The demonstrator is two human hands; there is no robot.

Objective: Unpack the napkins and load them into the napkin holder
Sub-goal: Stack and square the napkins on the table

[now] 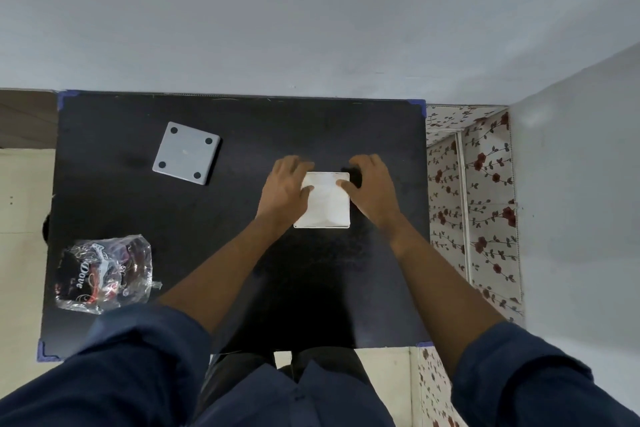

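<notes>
A white square stack of napkins (325, 204) lies on the black table (242, 135), right of centre. My left hand (285, 189) grips its left edge and my right hand (372, 189) grips its right edge, thumbs resting on top. A grey square napkin holder part (187, 152) with four dark feet lies flat at the back left, apart from both hands. The clear plastic wrapper (104, 274) with dark print lies crumpled at the front left.
The table stands against a grey wall (311, 28). A flower-patterned surface (478, 204) runs along the table's right side. My dark blue sleeves fill the bottom of the view.
</notes>
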